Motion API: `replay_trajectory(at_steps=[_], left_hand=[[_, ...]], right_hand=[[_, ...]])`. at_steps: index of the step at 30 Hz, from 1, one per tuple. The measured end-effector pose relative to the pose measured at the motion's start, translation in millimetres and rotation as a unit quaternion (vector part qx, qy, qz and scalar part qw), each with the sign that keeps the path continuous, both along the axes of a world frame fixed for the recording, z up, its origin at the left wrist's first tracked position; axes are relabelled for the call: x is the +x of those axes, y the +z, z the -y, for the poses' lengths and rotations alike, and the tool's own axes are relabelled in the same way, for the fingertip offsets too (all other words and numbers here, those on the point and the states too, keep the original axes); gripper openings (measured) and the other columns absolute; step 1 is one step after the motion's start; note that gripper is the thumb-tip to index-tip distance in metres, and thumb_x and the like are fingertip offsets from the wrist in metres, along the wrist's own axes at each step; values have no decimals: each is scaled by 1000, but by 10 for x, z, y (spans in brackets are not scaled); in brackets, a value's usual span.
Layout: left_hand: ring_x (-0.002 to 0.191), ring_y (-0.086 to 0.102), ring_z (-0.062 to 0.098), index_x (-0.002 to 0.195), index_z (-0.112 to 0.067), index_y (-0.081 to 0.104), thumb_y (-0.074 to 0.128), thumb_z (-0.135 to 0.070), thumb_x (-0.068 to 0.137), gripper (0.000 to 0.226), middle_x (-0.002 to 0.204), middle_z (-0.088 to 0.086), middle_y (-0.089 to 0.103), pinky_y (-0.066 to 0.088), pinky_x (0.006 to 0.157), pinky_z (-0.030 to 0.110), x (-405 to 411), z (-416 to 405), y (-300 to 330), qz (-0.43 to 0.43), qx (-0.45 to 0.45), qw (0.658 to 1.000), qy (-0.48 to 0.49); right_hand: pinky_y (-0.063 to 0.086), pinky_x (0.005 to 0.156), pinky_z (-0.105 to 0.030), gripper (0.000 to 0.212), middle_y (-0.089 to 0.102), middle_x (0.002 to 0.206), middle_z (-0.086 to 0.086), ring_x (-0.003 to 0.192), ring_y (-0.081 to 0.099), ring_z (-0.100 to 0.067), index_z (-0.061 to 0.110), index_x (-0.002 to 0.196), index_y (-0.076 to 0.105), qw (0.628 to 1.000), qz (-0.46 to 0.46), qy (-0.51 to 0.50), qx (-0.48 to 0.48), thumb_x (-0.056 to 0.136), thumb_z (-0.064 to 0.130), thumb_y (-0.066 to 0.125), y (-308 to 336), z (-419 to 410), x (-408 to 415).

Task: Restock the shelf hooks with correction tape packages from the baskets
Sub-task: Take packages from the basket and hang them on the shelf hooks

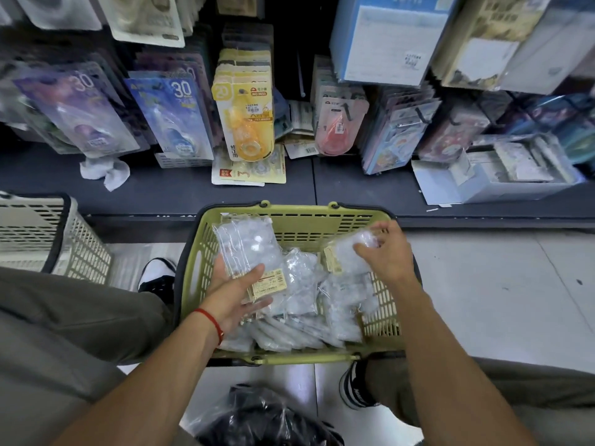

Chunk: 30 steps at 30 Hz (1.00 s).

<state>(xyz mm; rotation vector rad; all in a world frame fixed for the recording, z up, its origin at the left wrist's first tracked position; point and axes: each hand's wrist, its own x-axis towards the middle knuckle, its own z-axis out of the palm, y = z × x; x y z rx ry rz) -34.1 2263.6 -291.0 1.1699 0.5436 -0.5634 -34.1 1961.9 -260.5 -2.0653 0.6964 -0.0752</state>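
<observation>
A green basket [193, 268] stands on the floor in front of me, filled with several clear plastic packs of correction tape. My left hand [235, 294] holds one clear pack [246, 246] upright from below, thumb across its label. My right hand [386, 252] grips another clear pack [346, 255] near the basket's right wall. Above, shelf hooks carry correction tape cards: a yellow one [244, 117], a blue one [175, 117], a purple one [87, 111] and a pink one [338, 123].
A beige basket [74, 239] stands at the left by the dark shelf base [193, 191]. A crumpled white cloth [104, 170] and loose cards lie on the shelf. A black plastic bag [264, 420] sits between my knees. An open box [502, 178] rests at the right.
</observation>
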Motion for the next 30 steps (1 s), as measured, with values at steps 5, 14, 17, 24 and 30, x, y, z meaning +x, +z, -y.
replay_trajectory(at_steps=[5,14,17,24,30], left_hand=[[104,77,36,147,-40,41,88,-18,72,91,116,13,79,63,80,56,148,-75,154,49,-37,998,-10],[122,68,40,150,-39,45,78,-13,86,76,141,15,66,62,84,54,395,-115,747,144,-146,964,-167],[128,64,41,153,-42,41,88,-23,80,88,144,16,64,57,95,62,413,-116,922,150,-190,959,-151],[124,68,39,147,-35,47,96,-15,71,93,140,14,68,60,91,59,661,-41,1527,211,-198,948,-133],[121,69,41,150,-33,44,86,-7,74,91,136,14,70,55,94,70,1126,-247,2271,263,-161,948,-80]], right_hand=[[57,77,-35,39,76,100,-5,88,68,-18,20,101,69,965,65,156,203,70,18,93,850,194,122],[59,101,-44,38,77,113,-1,107,71,-17,23,111,78,949,96,280,111,76,20,91,1321,-638,558],[57,94,-29,39,72,111,14,103,66,-5,40,111,72,942,153,297,23,78,30,91,1466,-786,712],[53,93,-27,44,70,109,24,105,62,8,44,120,67,928,266,259,24,82,37,87,1932,-1074,965],[50,64,-10,69,65,113,11,91,65,5,36,133,55,946,252,197,59,75,62,84,2427,-1106,1117]])
